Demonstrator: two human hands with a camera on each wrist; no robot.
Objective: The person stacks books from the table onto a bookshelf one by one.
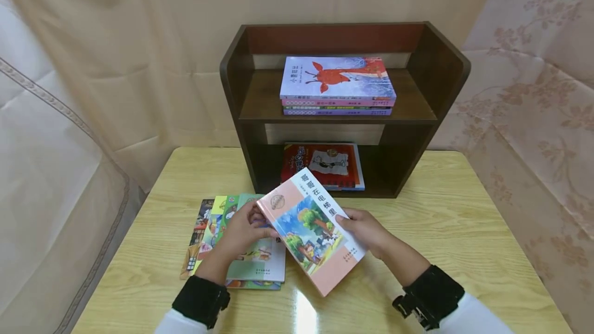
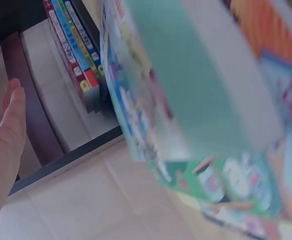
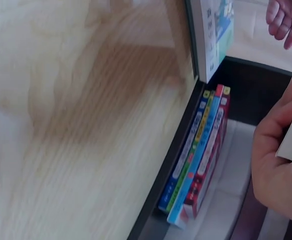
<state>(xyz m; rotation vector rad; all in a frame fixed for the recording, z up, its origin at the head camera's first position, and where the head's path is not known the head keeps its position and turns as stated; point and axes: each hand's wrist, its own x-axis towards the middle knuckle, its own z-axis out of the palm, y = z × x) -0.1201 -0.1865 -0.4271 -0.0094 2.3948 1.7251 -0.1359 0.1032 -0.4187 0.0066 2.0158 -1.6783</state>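
My right hand (image 1: 364, 228) grips a pink-and-white children's book (image 1: 320, 251) by its right edge, thumb on the illustrated cover. The book is tilted above the table. At its left edge is my left hand (image 1: 246, 233), thumb pointing toward the book and fingers loosely bent, partly behind the cover. In the right wrist view, the left hand's fingers (image 3: 283, 22) hang relaxed beside the book. Beneath the left hand, several thin picture books (image 1: 255, 267) lie fanned out, overlapping, on the table.
A dark brown two-tier bookshelf (image 1: 339, 121) stands at the back of the wooden table (image 1: 464, 251). A stack topped by a giraffe-cover book (image 1: 336, 77) lies on the upper shelf. A stack with a red book (image 1: 320, 161) on top lies below. Curtains (image 1: 139, 55) hang behind.
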